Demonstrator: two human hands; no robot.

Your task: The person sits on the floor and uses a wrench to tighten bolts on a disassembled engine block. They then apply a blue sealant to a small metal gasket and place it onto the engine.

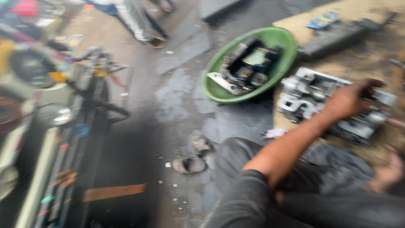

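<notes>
While the view is badly blurred, a motorbike (50,105) fills the left edge, standing on the wet dark floor (168,105). Top centre-left, another person's legs (137,19) w/ a sandalled foot cross the floor. Lower centre, a pair of worn sandals (194,158) lies near the seated person's dark-trousered knee. Right of centre, a green basin (278,38) sits tilted on the floor, holding dark engine parts & a pale piece. Just right of it, on a wooden board (295,25), lies a grey metal engine block (303,95). Left hand (350,101), arm reaching across from lower centre, rests on top of the block; fingers look curled over its upper edge, but can't tell how tight. Right hand (390,171) is at far right edge, low, near the block; fingers too blurred to tell
</notes>
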